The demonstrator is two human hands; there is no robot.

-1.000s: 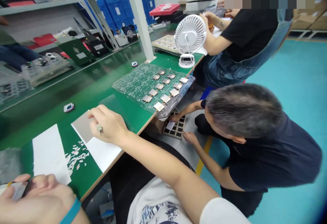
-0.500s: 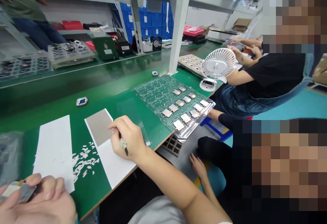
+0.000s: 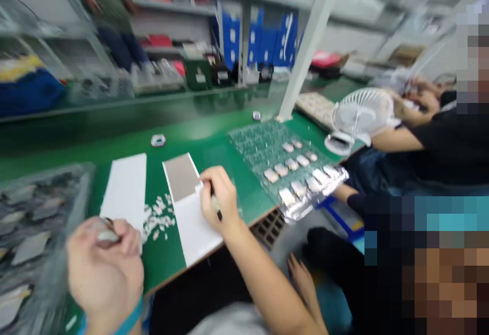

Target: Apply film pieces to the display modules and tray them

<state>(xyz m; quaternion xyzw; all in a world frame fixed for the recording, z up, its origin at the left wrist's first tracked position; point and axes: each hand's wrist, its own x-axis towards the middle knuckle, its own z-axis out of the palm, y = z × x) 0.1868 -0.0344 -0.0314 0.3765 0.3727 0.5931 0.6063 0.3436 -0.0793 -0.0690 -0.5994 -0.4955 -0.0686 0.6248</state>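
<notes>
Bench (image 3: 214, 144): green top, front edge running diagonally toward lower right.
Blister tray (image 3: 294, 172): clear, near far right, silver-topped modules in rows.
Sheets: gray sheet (image 3: 180, 177) on far end of white sheet (image 3: 194, 233).
Scraps (image 3: 157, 215): white, heaped just beside it.
Right hand (image 3: 219, 200): fingers pressed around dark-tipped tool (image 3: 219, 215), touching white sheet's edge.
Left hand (image 3: 105, 268): blurred, pinching small pale piece (image 3: 107, 235).

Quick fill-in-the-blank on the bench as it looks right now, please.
The left hand wears a ____ wristband.
The right hand, holding a dark-tipped tool, is nearest a grey sheet, which lies on a ____ sheet.
Small white scraps lie on the ____ bench top.

Missing words: teal; white; green.
</notes>
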